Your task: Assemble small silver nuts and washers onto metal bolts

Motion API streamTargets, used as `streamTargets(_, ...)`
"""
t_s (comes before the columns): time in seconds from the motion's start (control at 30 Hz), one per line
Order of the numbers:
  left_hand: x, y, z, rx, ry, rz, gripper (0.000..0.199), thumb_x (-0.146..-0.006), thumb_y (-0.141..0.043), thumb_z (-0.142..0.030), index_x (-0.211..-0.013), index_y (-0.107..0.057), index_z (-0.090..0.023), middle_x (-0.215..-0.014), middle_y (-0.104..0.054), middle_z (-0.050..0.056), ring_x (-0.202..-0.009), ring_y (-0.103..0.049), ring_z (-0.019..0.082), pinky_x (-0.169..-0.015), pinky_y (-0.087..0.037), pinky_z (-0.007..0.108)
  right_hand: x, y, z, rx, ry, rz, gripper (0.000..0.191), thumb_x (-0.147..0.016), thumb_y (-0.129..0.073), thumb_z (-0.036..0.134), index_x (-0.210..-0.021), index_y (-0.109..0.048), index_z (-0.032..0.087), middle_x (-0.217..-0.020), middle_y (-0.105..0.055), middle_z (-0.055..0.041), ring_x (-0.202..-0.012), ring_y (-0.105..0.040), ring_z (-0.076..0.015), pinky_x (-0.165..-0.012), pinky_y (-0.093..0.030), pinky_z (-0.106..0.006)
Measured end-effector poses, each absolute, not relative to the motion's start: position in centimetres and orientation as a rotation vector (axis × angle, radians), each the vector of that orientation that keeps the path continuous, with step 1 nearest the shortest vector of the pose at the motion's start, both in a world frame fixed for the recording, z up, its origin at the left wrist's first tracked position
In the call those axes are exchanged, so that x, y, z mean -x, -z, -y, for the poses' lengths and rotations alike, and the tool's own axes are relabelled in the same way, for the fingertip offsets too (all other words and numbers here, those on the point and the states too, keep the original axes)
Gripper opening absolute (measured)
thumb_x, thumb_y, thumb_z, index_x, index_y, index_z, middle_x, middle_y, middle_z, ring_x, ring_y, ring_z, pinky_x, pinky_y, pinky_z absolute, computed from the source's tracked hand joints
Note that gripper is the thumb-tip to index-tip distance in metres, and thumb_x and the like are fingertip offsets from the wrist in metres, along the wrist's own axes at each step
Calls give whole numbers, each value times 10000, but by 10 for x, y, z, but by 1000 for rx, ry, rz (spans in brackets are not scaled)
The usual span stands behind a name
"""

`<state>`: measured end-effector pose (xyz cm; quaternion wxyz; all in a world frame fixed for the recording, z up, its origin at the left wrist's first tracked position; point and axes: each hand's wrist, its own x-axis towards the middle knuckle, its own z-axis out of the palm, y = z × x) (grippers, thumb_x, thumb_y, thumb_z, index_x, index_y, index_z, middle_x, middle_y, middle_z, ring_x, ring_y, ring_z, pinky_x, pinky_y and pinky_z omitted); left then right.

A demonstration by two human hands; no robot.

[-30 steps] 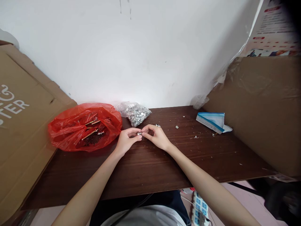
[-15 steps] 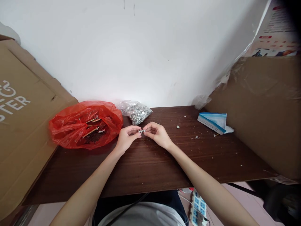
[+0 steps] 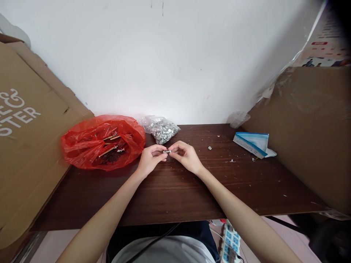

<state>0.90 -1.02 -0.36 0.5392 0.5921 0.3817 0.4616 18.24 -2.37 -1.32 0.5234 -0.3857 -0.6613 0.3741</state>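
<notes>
Between my hands, above the dark tabletop [image 3: 170, 197], is a small silver metal bolt [image 3: 167, 151], lying roughly level from left to right. My left hand [image 3: 151, 159] pinches its left end between thumb and fingers. The thumb and fingers of my right hand [image 3: 186, 156] are closed on its right end. Fingertips cover both ends, so its head and any small part on it cannot be made out. Just behind the hands lies a clear plastic bag [image 3: 163, 132] of shiny small metal parts.
An open red plastic bag [image 3: 79, 148] with long brass-coloured and dark pieces is at left. A small ring [image 3: 210, 148], scraps and a folded blue-and-white packet [image 3: 251, 143] lie right. Cardboard boxes [image 3: 35, 146] [image 3: 307, 135] flank the table; a white wall stands behind.
The bolt has turned slightly between my fingers, and the ring-like part visible around it earlier no longer shows clearly. Both hands keep their grip. The camera view has shifted slightly.
</notes>
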Motion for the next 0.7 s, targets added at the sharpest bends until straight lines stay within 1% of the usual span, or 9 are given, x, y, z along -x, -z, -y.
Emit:
streamTargets(0.13, -8, 5, 10, -1399, -1143, -905, 289, -624, -777, -220, -884, -706, -115, -821, -732, 73, -712, -684, 180, -672, -590, 310, -181, 13, 23, 965, -876, 1585, 190, -787, -664, 322, -900, -655, 169, -860, -616, -51, -745, -615, -158, -691, -523, -307)
streamTargets(0.23, -8, 6, 10, -1392, -1182, -927, 292, -634, -773, -216, -903, -718, -114, -847, -741, 83, -745, -693, 191, -686, -594, 309, -181, 11, 24, 1065, -886, 1624, 254, -811, -632, 392, -918, -664, 164, -745, -632, -30, -650, -587, -146, -628, -490, -289)
streamTargets(0.33, -9, 7, 11, -1387, -1181, -930, 302, -638, -776, -219, -915, -725, -109, -863, -744, 91, -753, -699, 203, -698, -601, 326, -182, 11, 24, 1128, -920, 1676, 314, -871, -534, 443, -812, -653, 159, -626, -607, -10, -564, -554, -132, -589, -456, -276)
streamTargets(0.4, -9, 7, 12, -1375, -1171, -925, 311, -636, -781, -222, -921, -729, -108, -864, -746, 92, -748, -703, 208, -707, -606, 340, -183, 11, 24, 1124, -923, 1674, 343, -891, -494, 455, -783, -637, 162, -636, -611, -13, -562, -553, -128, -585, -448, -270)
streamTargets(0.5, -10, 5, 12, -1346, -1182, -922, 321, -624, -793, -223, -917, -733, -106, -856, -747, 91, -750, -707, 214, -716, -611, 351, -183, 11, 23, 1082, -917, 1654, 269, -819, -618, 424, -915, -632, 173, -722, -639, -16, -633, -576, -138, -602, -448, -262)
streamTargets(0.57, -10, 5, 12, -1326, -1192, -922, 326, -614, -802, -225, -909, -735, -102, -846, -748, 92, -754, -707, 219, -714, -614, 354, -183, 11, 23, 1075, -905, 1658, 279, -761, -692, 371, -947, -625, 175, -762, -650, -20, -681, -588, -148, -613, -446, -259)
streamTargets(0.63, -9, 5, 12, -1314, -1194, -920, 330, -609, -807, -226, -905, -736, -99, -842, -748, 93, -752, -707, 220, -711, -617, 355, -182, 10, 24, 1094, -881, 1669, 235, -768, -686, 339, -919, -625, 169, -764, -653, -25, -697, -592, -152, -621, -440, -260)
streamTargets(0.7, -9, 5, 12, -1314, -1193, -917, 329, -609, -808, -225, -905, -738, -100, -843, -748, 92, -742, -707, 216, -710, -618, 355, -182, 9, 24, 1115, -842, 1697, 192, -814, -636, 334, -904, -625, 166, -759, -654, -26, -694, -590, -151, -631, -435, -265)
